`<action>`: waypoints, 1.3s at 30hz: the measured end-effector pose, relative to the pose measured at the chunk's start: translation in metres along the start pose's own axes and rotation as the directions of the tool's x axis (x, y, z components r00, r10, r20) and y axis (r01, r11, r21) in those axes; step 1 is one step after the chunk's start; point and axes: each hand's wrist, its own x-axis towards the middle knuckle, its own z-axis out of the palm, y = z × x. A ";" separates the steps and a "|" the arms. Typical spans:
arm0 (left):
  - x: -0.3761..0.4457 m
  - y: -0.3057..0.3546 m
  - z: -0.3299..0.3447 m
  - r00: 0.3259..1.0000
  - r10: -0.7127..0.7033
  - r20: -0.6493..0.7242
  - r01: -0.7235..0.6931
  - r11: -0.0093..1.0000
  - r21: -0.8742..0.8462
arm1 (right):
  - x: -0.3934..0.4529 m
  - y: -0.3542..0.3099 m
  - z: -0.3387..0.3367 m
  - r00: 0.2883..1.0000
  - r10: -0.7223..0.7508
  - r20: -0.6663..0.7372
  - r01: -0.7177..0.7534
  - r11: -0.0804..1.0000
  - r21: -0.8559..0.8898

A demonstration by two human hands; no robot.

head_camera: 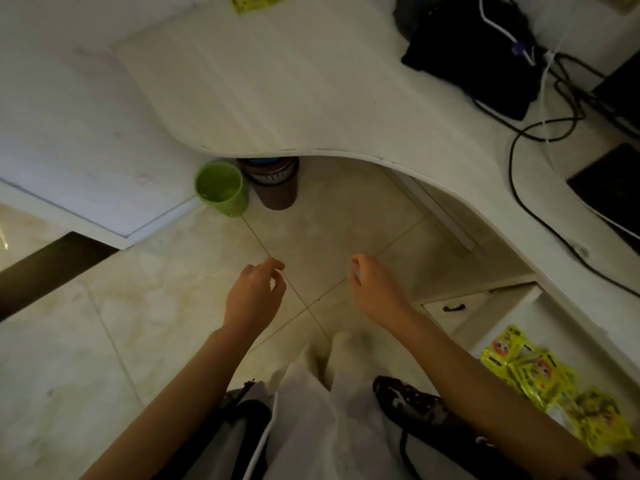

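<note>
My left hand [256, 292] hangs over the tiled floor [104, 341] with its fingers loosely curled and nothing visible in it. My right hand [375, 287] is held out at the same height, about a hand's width to the right, seen from the back with its fingers curled under. A small pale spot shows at its fingertips; whether that is something it holds is unclear. Both bare forearms reach forward from the bottom of the view, above light trousers [311, 410].
A curved white desk [311, 109] wraps round the front and right. A green mesh bin [221, 188] and a brown bin [275, 183] stand under its edge. Yellow packets [540, 382] lie at the right, one more yellow packet [258, 1] at the top. A black bag [478, 50] and cables [540, 209] lie on the desk.
</note>
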 end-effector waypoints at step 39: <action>0.497 0.013 -0.154 0.997 0.043 -0.062 -0.041 0.999 0.031 | 0.441 -0.183 -0.182 0.981 -0.171 -0.088 0.156 0.976 -0.152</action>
